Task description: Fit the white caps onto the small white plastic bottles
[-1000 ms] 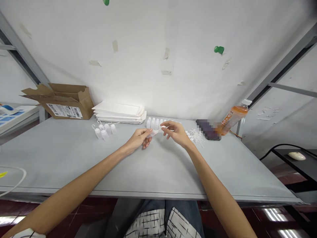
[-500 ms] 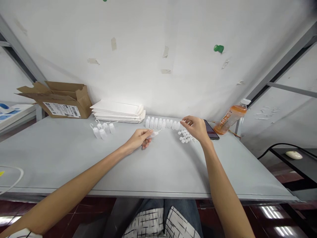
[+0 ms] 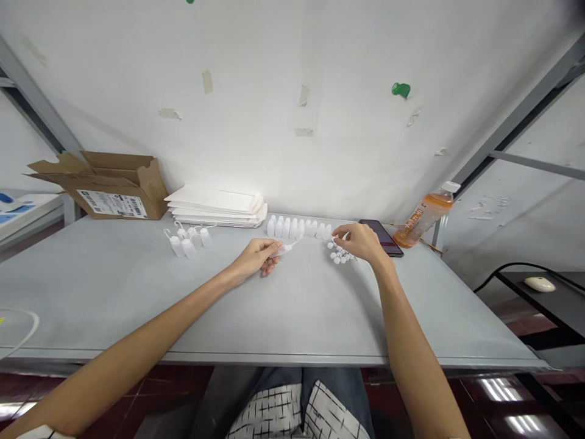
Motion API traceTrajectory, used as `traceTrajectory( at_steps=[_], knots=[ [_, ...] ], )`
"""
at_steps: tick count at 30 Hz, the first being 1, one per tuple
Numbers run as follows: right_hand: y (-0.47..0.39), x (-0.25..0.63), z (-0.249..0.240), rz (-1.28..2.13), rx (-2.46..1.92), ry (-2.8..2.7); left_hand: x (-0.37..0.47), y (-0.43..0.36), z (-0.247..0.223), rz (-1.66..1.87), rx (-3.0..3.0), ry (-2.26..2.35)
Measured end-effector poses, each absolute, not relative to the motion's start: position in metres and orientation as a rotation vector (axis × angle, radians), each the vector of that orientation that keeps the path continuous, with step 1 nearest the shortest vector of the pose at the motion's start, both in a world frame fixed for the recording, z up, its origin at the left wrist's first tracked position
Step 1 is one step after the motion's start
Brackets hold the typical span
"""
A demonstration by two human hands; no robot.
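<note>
My left hand (image 3: 261,256) is closed on a small white squeeze bottle (image 3: 280,250), which lies tilted with a thin white strap (image 3: 296,239) sticking out to the right. My right hand (image 3: 361,239) hovers at a pile of small white caps (image 3: 339,255). Its thumb and fingers are drawn together at the pile's far edge, and whatever is between the fingertips is too small to make out. Just behind the hands, a row of several white bottles (image 3: 286,227) stands upright. Further left stand several white bottles with looped straps (image 3: 189,248).
At the back left are an opened cardboard box (image 3: 123,183) and a stack of white paper sheets or envelopes (image 3: 217,207). A dark phone (image 3: 382,238) lies behind my right hand, beside a leaning bottle of orange drink (image 3: 423,216). The grey table (image 3: 283,323) meets a white wall.
My right hand has come down a little from the end of the bottle row to the caps. My left hand holds its bottle in nearly the same place.
</note>
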State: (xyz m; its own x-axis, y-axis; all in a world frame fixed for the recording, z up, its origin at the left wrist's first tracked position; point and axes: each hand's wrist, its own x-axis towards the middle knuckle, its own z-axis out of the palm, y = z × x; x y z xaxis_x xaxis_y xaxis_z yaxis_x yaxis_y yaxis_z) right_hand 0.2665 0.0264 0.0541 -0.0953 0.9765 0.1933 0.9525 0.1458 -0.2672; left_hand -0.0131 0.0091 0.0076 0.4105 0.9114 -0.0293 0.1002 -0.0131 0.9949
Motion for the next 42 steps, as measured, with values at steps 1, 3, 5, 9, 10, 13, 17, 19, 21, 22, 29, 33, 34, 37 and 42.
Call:
traceTrajectory(
  at_steps=[1,3,5,9,10,13,17,19,21,22,29,33,34,37,42],
  knots=[
    [0.026,0.266,0.054,0.110,-1.877,-2.120,-0.013,0.009,0.008,0.835,1.445,0.962],
    [0.025,0.266,0.054,0.115,-1.900,-2.143,-0.014,0.008,0.009,0.831,1.444,0.962],
    [0.025,0.266,0.053,0.121,-1.914,-2.163,-0.013,0.007,0.010,0.828,1.448,0.964],
    [0.026,0.266,0.051,0.112,-1.946,-2.173,-0.012,0.006,0.013,0.826,1.455,0.964],
    [0.026,0.265,0.051,0.103,-1.957,-2.175,-0.012,0.006,0.012,0.825,1.456,0.962],
    [0.026,0.261,0.051,0.081,-2.001,-2.187,-0.012,0.006,0.011,0.817,1.457,0.956],
    [0.026,0.258,0.051,0.089,-2.036,-2.197,-0.012,0.006,0.011,0.811,1.455,0.952],
    [0.026,0.259,0.051,0.081,-2.027,-2.184,-0.011,0.006,0.012,0.808,1.451,0.955],
    [0.027,0.261,0.051,0.053,-2.019,-2.162,-0.011,0.005,0.013,0.803,1.451,0.957],
    [0.028,0.262,0.050,0.039,-2.018,-2.151,-0.011,0.005,0.013,0.799,1.452,0.958],
    [0.028,0.265,0.050,0.026,-2.026,-2.160,-0.010,0.005,0.012,0.779,1.456,0.962],
    [0.026,0.259,0.050,0.039,-2.049,-2.184,-0.011,0.005,0.009,0.773,1.476,0.947],
    [0.026,0.258,0.050,0.045,-2.058,-2.192,-0.011,0.006,0.009,0.772,1.481,0.945],
    [0.025,0.253,0.050,0.048,-2.086,-2.209,-0.011,0.006,0.008,0.768,1.489,0.946],
    [0.024,0.248,0.050,0.065,-2.116,-2.222,-0.010,0.005,0.008,0.759,1.497,0.950]
  ],
)
